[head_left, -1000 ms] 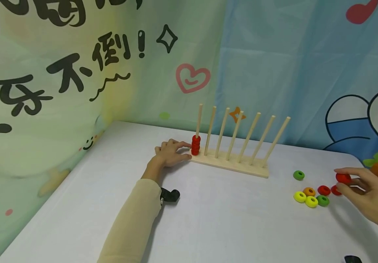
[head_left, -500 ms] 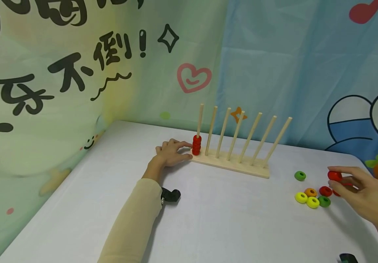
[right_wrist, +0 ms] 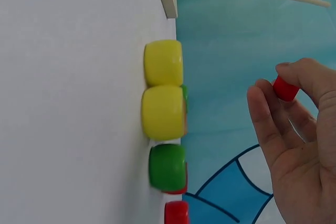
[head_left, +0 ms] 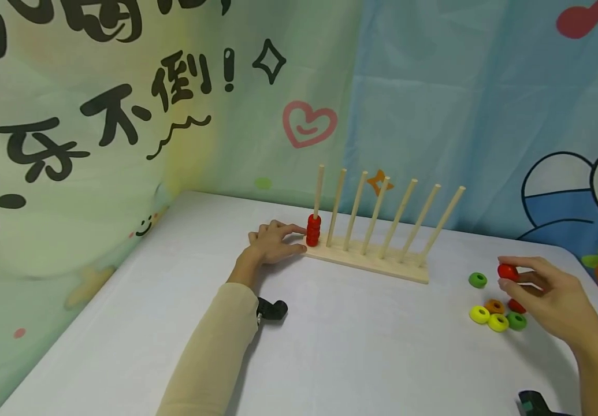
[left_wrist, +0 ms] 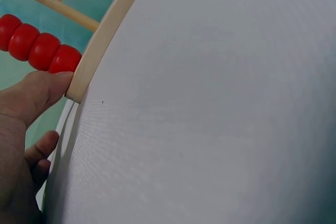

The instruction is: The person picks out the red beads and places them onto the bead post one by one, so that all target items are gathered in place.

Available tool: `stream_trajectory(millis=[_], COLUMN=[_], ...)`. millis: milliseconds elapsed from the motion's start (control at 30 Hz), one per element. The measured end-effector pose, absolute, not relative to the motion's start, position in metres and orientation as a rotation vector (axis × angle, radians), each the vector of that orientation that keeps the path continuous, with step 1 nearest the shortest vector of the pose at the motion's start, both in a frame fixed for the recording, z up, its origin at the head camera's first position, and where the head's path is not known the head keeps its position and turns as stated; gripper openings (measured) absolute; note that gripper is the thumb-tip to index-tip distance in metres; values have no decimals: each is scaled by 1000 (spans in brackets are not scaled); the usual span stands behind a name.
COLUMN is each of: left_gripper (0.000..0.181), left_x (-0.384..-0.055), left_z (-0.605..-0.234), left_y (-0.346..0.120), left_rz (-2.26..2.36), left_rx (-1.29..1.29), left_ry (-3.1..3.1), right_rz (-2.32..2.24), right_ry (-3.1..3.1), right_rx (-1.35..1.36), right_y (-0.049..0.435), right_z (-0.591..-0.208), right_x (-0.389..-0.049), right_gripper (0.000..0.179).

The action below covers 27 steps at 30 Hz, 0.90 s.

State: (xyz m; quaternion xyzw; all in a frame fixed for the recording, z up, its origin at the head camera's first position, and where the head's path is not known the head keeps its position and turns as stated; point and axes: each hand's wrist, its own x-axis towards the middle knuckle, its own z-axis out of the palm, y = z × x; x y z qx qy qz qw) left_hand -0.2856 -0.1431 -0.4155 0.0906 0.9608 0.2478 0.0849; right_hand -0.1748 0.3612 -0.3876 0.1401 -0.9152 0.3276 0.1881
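A wooden peg stand (head_left: 366,265) with a row of upright pegs stands toward the back of the table. Several red beads (head_left: 313,230) are stacked on its leftmost peg. My left hand (head_left: 274,242) holds the stand's left end, thumb at the front corner and index finger by the back. In the left wrist view the thumb (left_wrist: 48,88) lies against the base beside the lowest bead. On the right, my right hand (head_left: 553,296) pinches a single red bead (right_wrist: 285,88) between thumb and fingertips, raised above the loose beads.
Loose beads lie right of the stand: two yellow (head_left: 498,322), an orange (head_left: 494,307), a green one (head_left: 517,321) in the cluster, another green (head_left: 478,280) farther back. A red bead (head_left: 517,306) is partly behind my right hand. A printed cloth (head_left: 408,104) hangs behind the white table.
My right hand has moved left with the red bead, from the right side of the loose beads to above them. The left hand stays at the stand's end.
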Motion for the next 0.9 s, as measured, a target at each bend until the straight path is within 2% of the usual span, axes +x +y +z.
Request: stream_trajectory(millis=[333,900], left_gripper=[50,51], left_x=[-284,-286], left_z=[-413,-414], left_y=[-142,-141], left_rz=[748,750], left_rx=[267,268], left_ry=[2862,2858], right_rz=[995,1081], right_ry=[-2572,-2481], right_rx=[400,561], right_y=[350,323], right_z=[-381,-374], right_x=[-182,-193], right_gripper=[44,47])
